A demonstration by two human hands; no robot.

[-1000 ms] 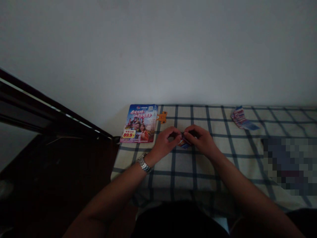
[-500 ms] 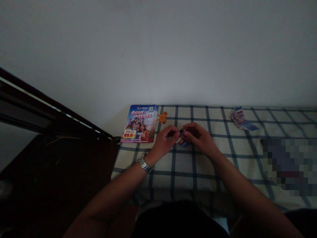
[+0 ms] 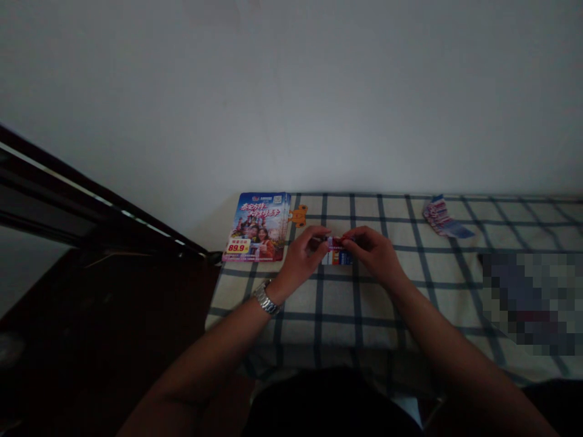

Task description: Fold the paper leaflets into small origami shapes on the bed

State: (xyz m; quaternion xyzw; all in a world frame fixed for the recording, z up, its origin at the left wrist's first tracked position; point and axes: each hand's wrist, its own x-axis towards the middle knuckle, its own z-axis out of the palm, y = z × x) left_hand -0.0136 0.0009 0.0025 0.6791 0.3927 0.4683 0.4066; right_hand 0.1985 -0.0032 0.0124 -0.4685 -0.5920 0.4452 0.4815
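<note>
A pale wall [image 3: 291, 97] fills the back of the view. Below it runs the surface [image 3: 337, 312], draped in a white cloth with dark checks. At its right lies a patch [image 3: 528, 300] too pixelated to make out. On the left end, by the wall, rests a stack of leaflets [image 3: 255, 227], the top one marked 89.9. The person's left hand [image 3: 304, 254] and right hand [image 3: 377, 254] meet over the middle of the cloth. Well to their right, near the wall, sits a folded bunch of printed papers [image 3: 444, 220]. Between the hands is a small printed paper [image 3: 337, 256]; each grip pinches it between thumb and fingers. A metal watch [image 3: 266, 297] circles the left wrist. Just beside the stack's right edge lies an orange bear-shaped piece [image 3: 299, 216].
</note>
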